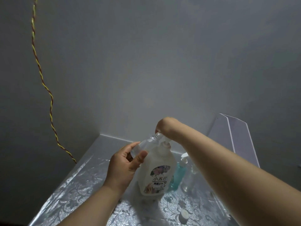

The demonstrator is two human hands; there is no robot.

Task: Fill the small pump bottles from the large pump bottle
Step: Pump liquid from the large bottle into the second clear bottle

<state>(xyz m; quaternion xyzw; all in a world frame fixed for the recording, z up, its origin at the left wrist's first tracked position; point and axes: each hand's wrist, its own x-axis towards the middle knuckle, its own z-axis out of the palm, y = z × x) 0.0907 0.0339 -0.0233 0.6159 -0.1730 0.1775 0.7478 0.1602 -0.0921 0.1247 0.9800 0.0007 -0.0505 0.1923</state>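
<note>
A large white pump bottle with a flowered label stands on the silvery table. My left hand grips a small clear bottle, tilted with its open neck up against the big bottle's pump spout. My right hand is bent down over the pump head; its fingers are mostly hidden behind the wrist. A teal pump bottle and a clear small bottle stand to the right of the large one, partly behind my right forearm.
A white cap lies on the table near the front right. A white folded board leans against the wall at the back right. A twisted yellow-red cord hangs down the left wall to the table's edge.
</note>
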